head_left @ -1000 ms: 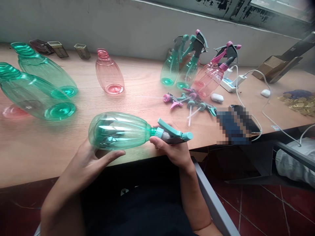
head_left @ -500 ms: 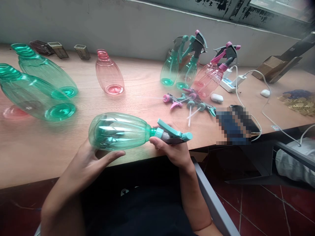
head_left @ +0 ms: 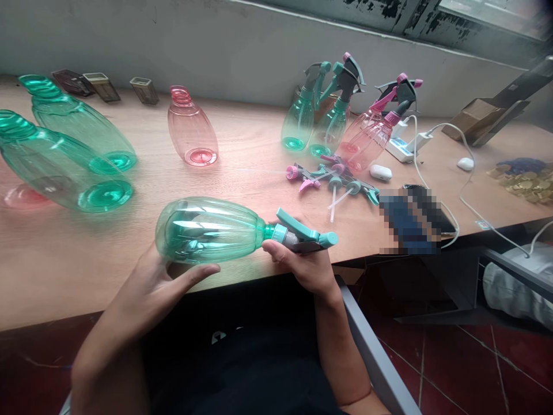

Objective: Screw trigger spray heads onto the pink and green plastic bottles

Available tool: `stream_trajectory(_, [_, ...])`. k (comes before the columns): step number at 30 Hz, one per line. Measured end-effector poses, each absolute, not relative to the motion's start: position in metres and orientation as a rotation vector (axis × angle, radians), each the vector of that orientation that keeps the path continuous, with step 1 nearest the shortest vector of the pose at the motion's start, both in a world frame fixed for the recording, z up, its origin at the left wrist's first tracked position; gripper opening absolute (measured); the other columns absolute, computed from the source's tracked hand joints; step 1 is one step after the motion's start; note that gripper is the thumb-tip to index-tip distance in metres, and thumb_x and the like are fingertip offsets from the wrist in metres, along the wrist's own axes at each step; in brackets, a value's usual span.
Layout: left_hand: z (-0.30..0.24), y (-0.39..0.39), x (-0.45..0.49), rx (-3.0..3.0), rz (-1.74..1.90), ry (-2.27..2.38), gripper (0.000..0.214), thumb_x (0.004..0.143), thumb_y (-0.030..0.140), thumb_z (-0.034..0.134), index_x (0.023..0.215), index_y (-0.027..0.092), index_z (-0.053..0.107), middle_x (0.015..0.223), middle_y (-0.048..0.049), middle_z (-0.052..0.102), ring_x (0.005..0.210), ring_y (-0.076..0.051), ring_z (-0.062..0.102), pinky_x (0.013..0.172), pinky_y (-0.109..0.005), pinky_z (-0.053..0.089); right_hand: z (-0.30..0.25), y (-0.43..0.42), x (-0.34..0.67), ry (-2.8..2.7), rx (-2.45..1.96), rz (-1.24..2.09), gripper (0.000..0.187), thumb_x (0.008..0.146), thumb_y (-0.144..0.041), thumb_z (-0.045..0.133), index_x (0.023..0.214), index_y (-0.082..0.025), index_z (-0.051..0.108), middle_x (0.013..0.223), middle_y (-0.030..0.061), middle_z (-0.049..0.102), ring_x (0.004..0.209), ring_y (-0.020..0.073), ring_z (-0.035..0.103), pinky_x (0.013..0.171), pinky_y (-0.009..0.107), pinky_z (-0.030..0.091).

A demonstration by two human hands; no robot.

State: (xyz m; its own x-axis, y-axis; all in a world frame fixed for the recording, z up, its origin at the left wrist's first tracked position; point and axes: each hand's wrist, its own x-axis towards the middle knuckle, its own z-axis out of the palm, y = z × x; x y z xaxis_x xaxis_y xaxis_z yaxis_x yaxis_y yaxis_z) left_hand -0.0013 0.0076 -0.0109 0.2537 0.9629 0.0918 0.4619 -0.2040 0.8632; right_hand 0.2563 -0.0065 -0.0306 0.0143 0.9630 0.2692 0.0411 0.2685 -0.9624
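A clear green spray bottle (head_left: 207, 229) lies sideways over the near edge of the wooden table (head_left: 242, 144). My left hand (head_left: 162, 282) cups its base from below, thumb stretched along the underside. My right hand (head_left: 302, 262) grips the teal and grey trigger sprayer head (head_left: 305, 233) fitted at the bottle's neck. Several loose sprayer heads (head_left: 330, 178) with dip tubes lie on the table beyond my right hand.
Two capless green bottles (head_left: 69, 150) and a pink one (head_left: 192, 129) stand at the left and middle. Several finished green and pink spray bottles (head_left: 345, 112) stand at the back. A power strip (head_left: 406, 147), cables, earbud case (head_left: 381, 172) and cardboard box (head_left: 479, 118) sit right.
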Motion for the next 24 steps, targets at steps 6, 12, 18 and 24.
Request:
stream_trajectory(6, [-0.0090,0.0075,0.0011,1.785,0.870,1.291,0.051,0.081,0.052,0.080,0.126,0.031,0.066,0.130,0.0026,0.072,0.120,-0.024,0.065,0.103,-0.030,0.051,-0.0302,-0.0062,0.2556,-1.343,-1.043,0.958,0.031,0.085,-0.043,0.085,0.103,-0.024,0.067,0.077,-0.0033,0.060,0.065,0.0152,0.057,0.059,0.029,0.050])
stream_trajectory(12, [-0.0095,0.0085,0.0011,1.774,0.880,1.287,0.051,0.080,0.052,0.080,0.125,0.032,0.067,0.129,0.0036,0.072,0.119,-0.024,0.066,0.102,-0.029,0.050,-0.0324,-0.0059,0.2564,-1.320,-1.031,1.000,0.033,0.084,-0.042,0.085,0.103,-0.023,0.067,0.076,-0.0043,0.059,0.063,0.0137,0.055,0.060,0.028,0.049])
stream_trajectory(18, [-0.0122,0.0087,-0.0005,1.775,0.887,1.296,0.049,0.079,0.052,0.082,0.122,0.033,0.070,0.124,0.0044,0.074,0.116,-0.023,0.067,0.098,-0.027,0.052,-0.0329,-0.0056,0.2568,-1.317,-1.014,1.011,0.033,0.084,-0.042,0.086,0.104,-0.024,0.067,0.073,-0.0052,0.058,0.062,0.0132,0.054,0.059,0.028,0.047])
stream_trajectory(24, [-0.0138,0.0084,-0.0017,1.767,0.896,1.290,0.051,0.080,0.050,0.082,0.127,0.034,0.070,0.128,0.0032,0.073,0.119,-0.024,0.067,0.101,-0.029,0.053,-0.0324,-0.0058,0.2563,-1.319,-1.011,0.992,0.033,0.084,-0.042,0.086,0.104,-0.024,0.068,0.074,-0.0046,0.059,0.063,0.0133,0.055,0.058,0.027,0.048])
